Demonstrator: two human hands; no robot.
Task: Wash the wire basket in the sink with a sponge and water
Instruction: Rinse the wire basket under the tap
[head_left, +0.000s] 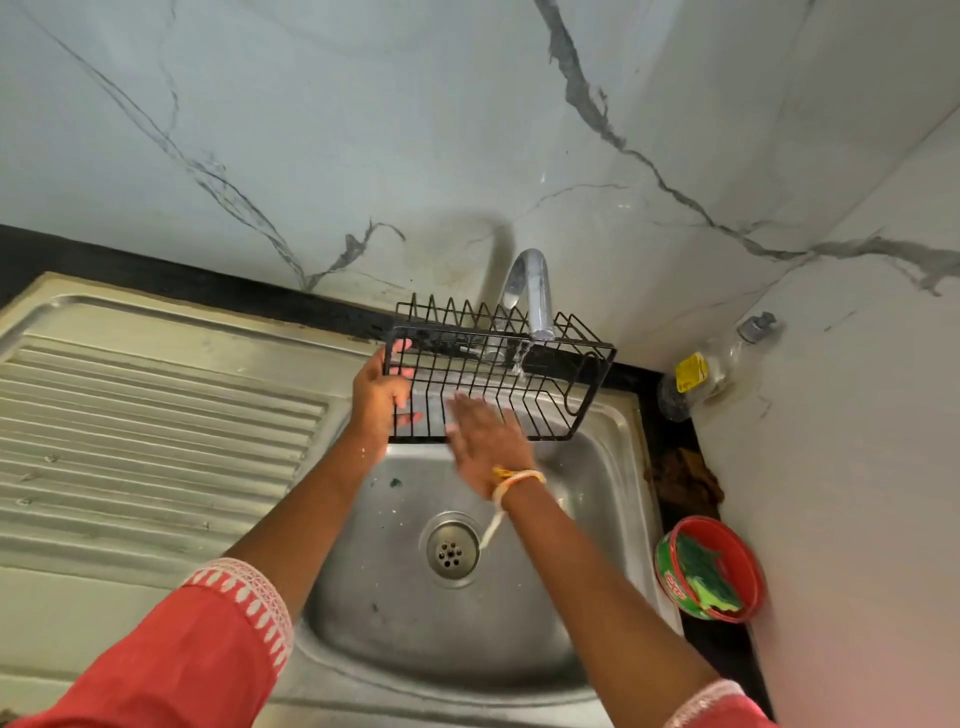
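Note:
A black wire basket is held above the steel sink, right under the chrome tap. A thin stream of water runs from the tap onto the basket's wires. My left hand grips the basket's left end, fingers hooked through the wires. Blurred by motion, my right hand lies flat and open against the basket's near side with nothing in it. No sponge shows in either hand.
A ribbed steel drainboard lies to the left of the sink bowl. On the black counter at the right stand a red tub with a green scrubber inside, a brown rag and a clear bottle. Marble walls close the corner.

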